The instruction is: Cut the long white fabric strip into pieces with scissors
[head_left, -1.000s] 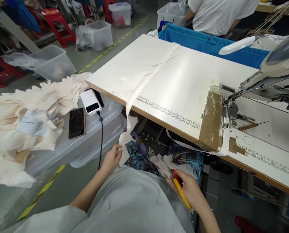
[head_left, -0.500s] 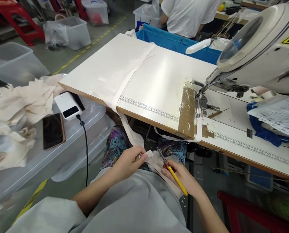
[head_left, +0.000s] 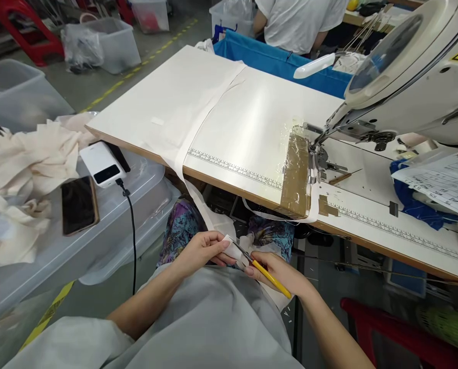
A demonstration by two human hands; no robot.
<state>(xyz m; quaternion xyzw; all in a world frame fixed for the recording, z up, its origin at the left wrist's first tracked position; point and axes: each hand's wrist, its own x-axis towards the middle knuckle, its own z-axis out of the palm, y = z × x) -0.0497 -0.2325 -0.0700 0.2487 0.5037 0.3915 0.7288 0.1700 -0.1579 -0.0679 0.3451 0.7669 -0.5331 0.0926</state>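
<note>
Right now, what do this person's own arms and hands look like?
Both forearms are bare. The left hand and right hand wear no gloves, rings or watch that I can see. Loose pale grey short sleeves cover the upper arms.

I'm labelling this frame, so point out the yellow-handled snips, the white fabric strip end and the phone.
yellow-handled snips (head_left: 270,277): head view, on the yellow handle.
white fabric strip end (head_left: 232,249): head view, on the pinched tip.
phone (head_left: 78,204): head view, on the dark screen.
</note>
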